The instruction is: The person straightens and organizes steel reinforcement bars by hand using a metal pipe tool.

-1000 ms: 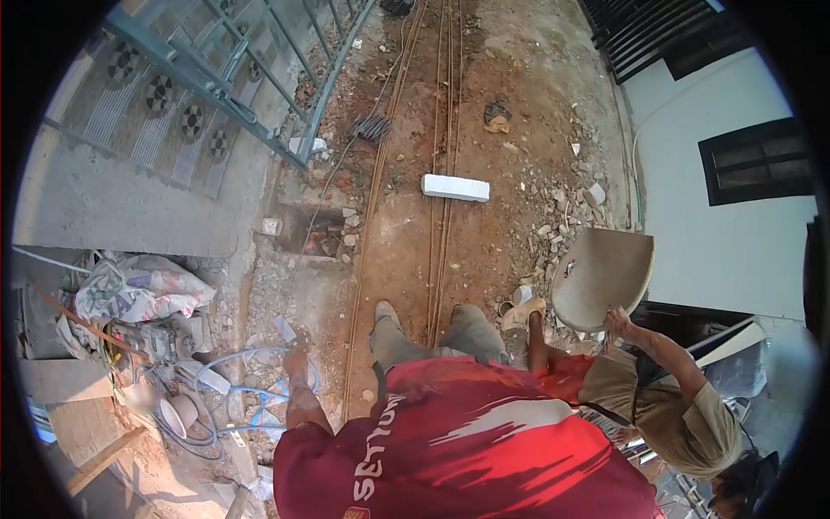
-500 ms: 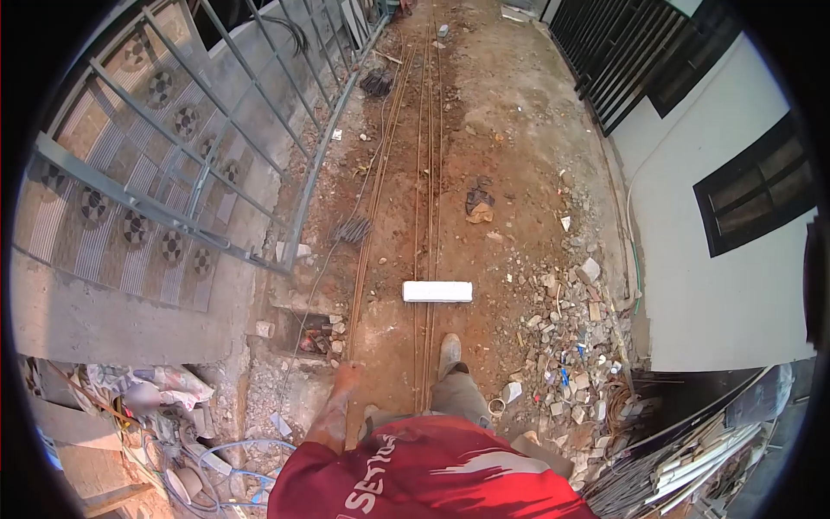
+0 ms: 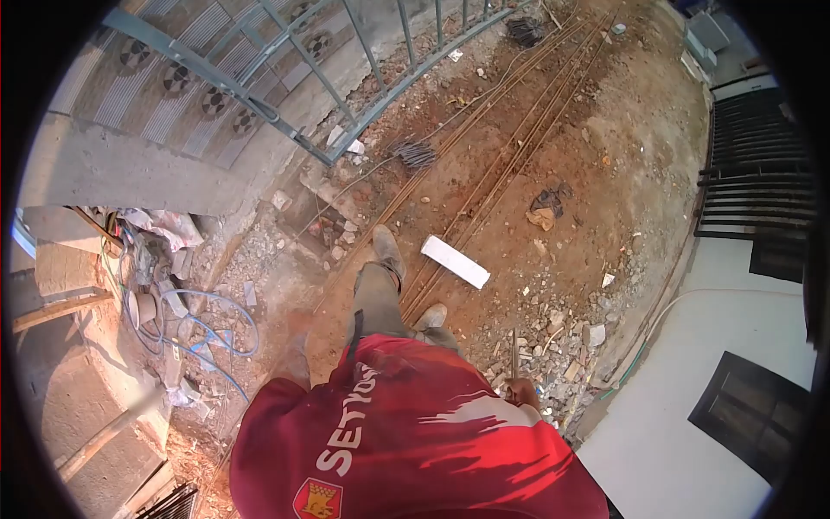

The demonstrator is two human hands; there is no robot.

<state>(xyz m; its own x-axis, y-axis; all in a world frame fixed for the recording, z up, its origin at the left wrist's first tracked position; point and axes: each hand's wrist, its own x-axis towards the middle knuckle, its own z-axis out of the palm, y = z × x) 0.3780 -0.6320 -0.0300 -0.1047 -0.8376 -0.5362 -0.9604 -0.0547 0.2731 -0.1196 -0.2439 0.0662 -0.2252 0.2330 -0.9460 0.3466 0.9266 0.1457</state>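
My right hand [image 3: 523, 394] shows beside the red shirt, closed around a thin, upright rod-like tool [image 3: 513, 350] whose lower part is hidden. On the other side, my left hand [image 3: 299, 324] hangs low over the rubble, blurred by motion, its fingers smeared. A long white block [image 3: 455, 261] lies across rusty steel rods [image 3: 510, 164] on the dirt, just ahead of my shoes. My left shoe [image 3: 388, 249] is forward and close to the block; the right one [image 3: 431, 317] is further back.
A grey metal frame [image 3: 346, 143] leans at the upper left, near a wire bundle [image 3: 415, 155]. Blue hose [image 3: 229, 298] and scrap lie on the left. Rubble [image 3: 558, 337] runs along the white wall [image 3: 692, 320] on the right. A crumpled dark bag [image 3: 546, 208] sits on the dirt.
The view has turned, so the rods and block now slant. My left foot has stepped forward beside the block. My right hand with the rod-like tool has come into view.
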